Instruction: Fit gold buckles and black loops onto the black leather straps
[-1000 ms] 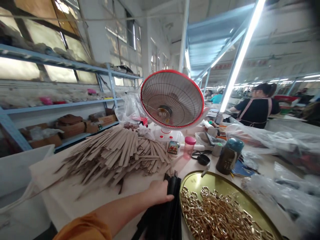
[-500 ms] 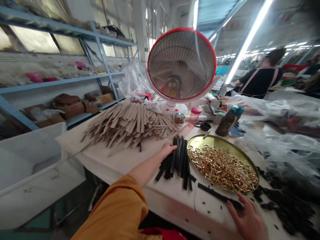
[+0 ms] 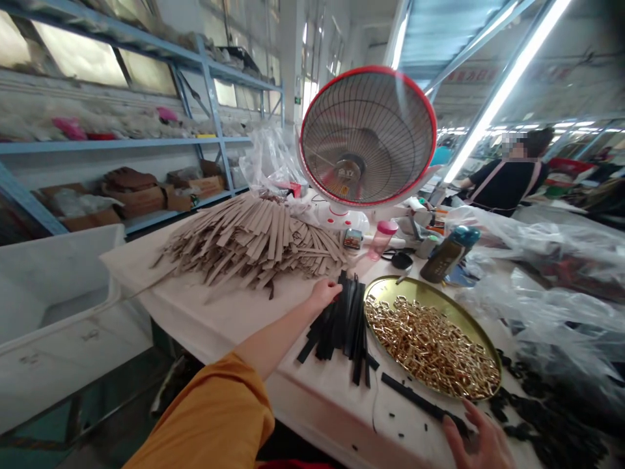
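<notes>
My left hand reaches to the bundle of black strips on the table, thumb and fingertips pinched together at its upper left edge. The strips lie side by side, their lower ends fanned out. My right hand, partly cut off by the bottom of the picture, has thumb and fingers apart around the right end of a single black strip. That strip lies flat along the front of a round gold tray heaped with small gold-coloured metal buckles.
A large pile of beige strips covers the table's back left. Behind stands a red-rimmed fan-shaped heater. A pink cup and dark bottle stand behind the tray. Small black pieces and plastic bags lie right. A person sits beyond.
The view has shifted slightly, so the scene sits a little differently. My left hand stays at the bundle, and my right hand stays by the single strip's end.
</notes>
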A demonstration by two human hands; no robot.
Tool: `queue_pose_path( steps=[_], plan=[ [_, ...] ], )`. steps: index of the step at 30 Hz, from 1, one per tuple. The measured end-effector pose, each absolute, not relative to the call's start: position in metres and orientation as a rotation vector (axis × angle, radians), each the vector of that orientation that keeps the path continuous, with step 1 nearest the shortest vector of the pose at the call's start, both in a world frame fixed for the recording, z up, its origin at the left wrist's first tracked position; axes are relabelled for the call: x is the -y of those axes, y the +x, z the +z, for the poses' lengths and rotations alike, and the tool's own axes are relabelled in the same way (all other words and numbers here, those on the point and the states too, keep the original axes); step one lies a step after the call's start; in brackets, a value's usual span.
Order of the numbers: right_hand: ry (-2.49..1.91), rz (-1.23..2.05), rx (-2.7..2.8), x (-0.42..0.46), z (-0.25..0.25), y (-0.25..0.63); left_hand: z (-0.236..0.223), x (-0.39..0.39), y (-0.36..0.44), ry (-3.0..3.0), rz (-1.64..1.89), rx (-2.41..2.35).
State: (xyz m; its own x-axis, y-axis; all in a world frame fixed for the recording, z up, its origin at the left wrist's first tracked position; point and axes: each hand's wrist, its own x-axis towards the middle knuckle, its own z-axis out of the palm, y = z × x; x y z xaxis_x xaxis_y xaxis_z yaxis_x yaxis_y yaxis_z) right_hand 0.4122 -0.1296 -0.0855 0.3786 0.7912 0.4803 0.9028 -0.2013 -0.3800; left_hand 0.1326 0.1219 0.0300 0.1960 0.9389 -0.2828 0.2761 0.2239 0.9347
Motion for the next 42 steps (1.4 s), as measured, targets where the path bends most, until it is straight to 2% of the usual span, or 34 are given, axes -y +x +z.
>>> queue_pose_path(
  steps=[4,7,11,14,17,22,26,33,37,42],
  plan=[
    [-1.988,-0.291,1.342,0.13,-0.066,0.4,0.053,-0.088,0.151,1.175,0.707,-1.074],
    [-1.925,-0.165,1.227,0.131,-0.035,0.377,0.061,-0.061,0.172,1.088,0.662,-0.946],
    [-1.536,0.781,1.197,0.128,0.008,0.338,0.058,-0.04,0.199,0.924,0.775,-0.857],
    [-1.471,1.073,0.991,0.129,0.024,0.32,0.052,-0.031,0.21,0.833,0.868,-0.856],
    [-1.499,1.122,0.736,0.135,0.024,0.319,0.048,-0.024,0.212,0.794,0.863,-0.874],
    [-1.283,1.231,0.433,0.144,0.014,0.332,0.043,-0.011,0.205,0.7,0.804,-0.902],
    [-1.217,1.165,0.336,0.15,0.013,0.338,0.041,0.003,0.194,0.706,0.704,-0.83],
    [-1.304,0.846,0.35,0.17,0.008,0.361,0.052,0.043,0.164,1.178,0.383,-0.474],
    [-1.431,0.747,0.432,0.181,0.014,0.363,0.056,0.059,0.165,1.034,0.137,-0.46],
    [-1.514,0.858,0.501,0.176,0.015,0.349,0.05,0.076,0.194,0.857,-0.116,-0.44]
  ],
)
